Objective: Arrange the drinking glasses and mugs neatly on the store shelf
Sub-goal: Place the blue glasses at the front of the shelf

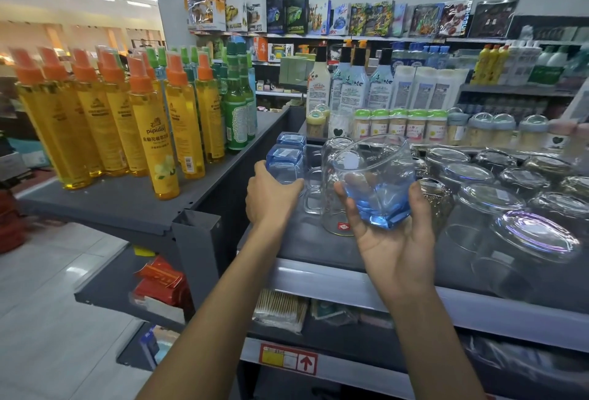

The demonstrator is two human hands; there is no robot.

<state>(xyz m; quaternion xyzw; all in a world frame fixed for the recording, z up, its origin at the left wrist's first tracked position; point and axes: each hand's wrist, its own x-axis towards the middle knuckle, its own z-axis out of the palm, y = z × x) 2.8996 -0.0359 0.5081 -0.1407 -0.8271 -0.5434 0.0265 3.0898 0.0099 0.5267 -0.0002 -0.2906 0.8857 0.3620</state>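
A tilted, blue-tinted, square-based glass tumbler [379, 205] is gripped by the right hand [395, 240]; an inverted blue glass [285, 164], left of the clear handled mug [325, 208], is clasped by the left hand [271, 199]. Inversion before placement is advised.

Brand name "pipiday" fronts the label of a yellow spray bottle [161, 145] at nine o'clock. "LINGSHEN" runs up the edge of a toy box [455, 17] at one o'clock. A shelf-edge tag [288, 360] at six o'clock carries a red upward arrow; its small print is illegible.
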